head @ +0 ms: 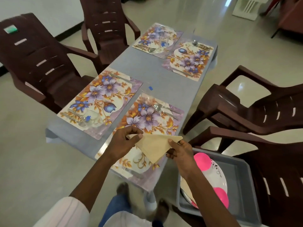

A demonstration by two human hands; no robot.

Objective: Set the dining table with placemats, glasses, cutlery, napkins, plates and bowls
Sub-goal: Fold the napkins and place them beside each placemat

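Far left, a dark brown chair [37, 63] stands at the grey table [147, 69]. Next in, a flowered placemat [98, 102] lies at the table's left edge, with a fork [73, 117] and a clear glass [91, 119] at its near end and a knife [122, 78] along its far end.

Now the left hand [123, 141]: thumb and curled fingers pinch the left corner of a tan napkin [155, 148]. The napkin is folded to a triangle, point hanging down, and it's held between both hands over the near-right placemat [147, 118]. A spoon [157, 108] lies toward that mat's far right corner.

Further up the table, two more placemats [188, 61] sit side by side, cutlery on each.

The right hand [180, 151] pinches the napkin's right corner, thumb on top, the other fingers curled underneath.

Right of that, a grey tub [241, 177] sits just beside the table's near corner, with white plates [216, 174] and pink bowls [200, 161] inside. More brown chairs [254, 112] line the right side.
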